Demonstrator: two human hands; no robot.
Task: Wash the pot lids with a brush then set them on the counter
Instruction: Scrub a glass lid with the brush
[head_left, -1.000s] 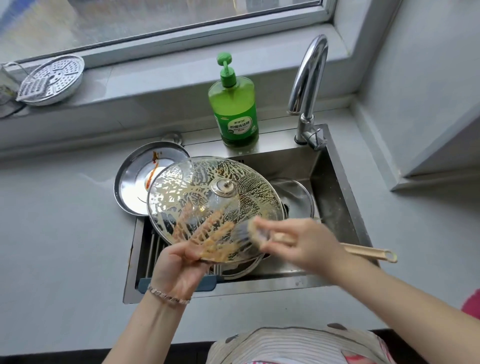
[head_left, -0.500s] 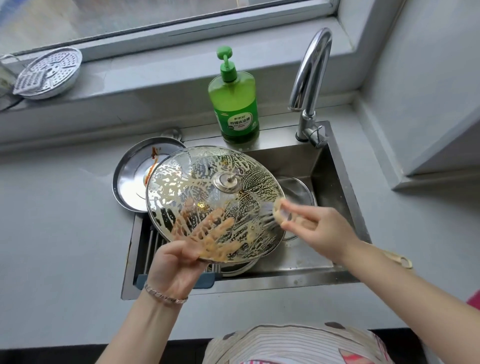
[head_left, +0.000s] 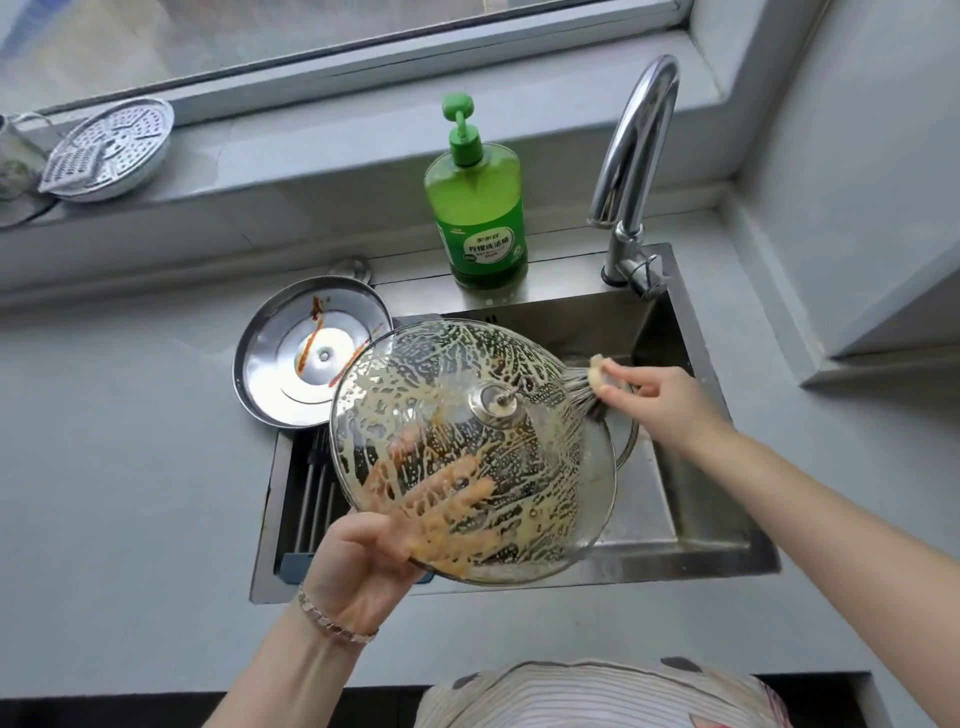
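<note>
Your left hand (head_left: 363, 561) holds the soapy round glass pot lid (head_left: 467, 415) tilted, fingers (head_left: 447, 486) spread beneath; your right hand (head_left: 660, 400) grips the dark-bristled brush (head_left: 584, 389) at its rim.

Two pot lids: one glass lid (head_left: 467, 452) and one steel lid (head_left: 311, 353). One brush (head_left: 587, 389). One green soap bottle (head_left: 475, 208). One faucet (head_left: 634, 156). One sink (head_left: 727, 556). One perforated steamer plate (head_left: 109, 150). Two hands: left hand (head_left: 363, 561), right hand (head_left: 660, 400). One bracelet (head_left: 332, 621). One further round rim (head_left: 626, 441) inside the sink, kind unclear.
</note>
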